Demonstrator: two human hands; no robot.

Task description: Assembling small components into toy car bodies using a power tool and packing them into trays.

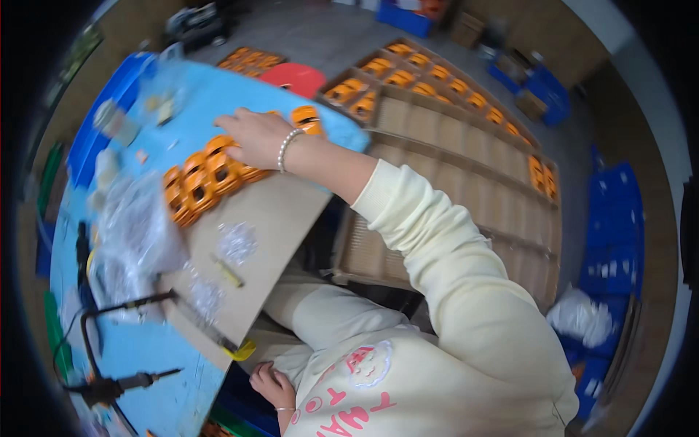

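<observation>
My right hand (256, 138), with a beaded bracelet at the wrist, is stretched over a cluster of orange toy car bodies (201, 182) on the worktable. Its fingers and thumb look apart, slightly blurred, and touch or hover just above the nearest cars; the hand hides part of the row. Another orange car body (306, 119) sits beyond the wrist. Low down by my lap, my left hand (274, 384) rests with loosely extended fingers and nothing visible in it. The cars stand on a brown cardboard sheet (280, 211) laid over the blue tabletop.
A large divided cardboard tray (451, 175) stands right of the table, orange cars in some rows. Clear plastic bags (138, 226), small clear parts (237, 242) and a yellowish stick (228, 271) lie on the table. A black jointed stand (109, 390) is near-left. A red stool (293, 79) stands behind.
</observation>
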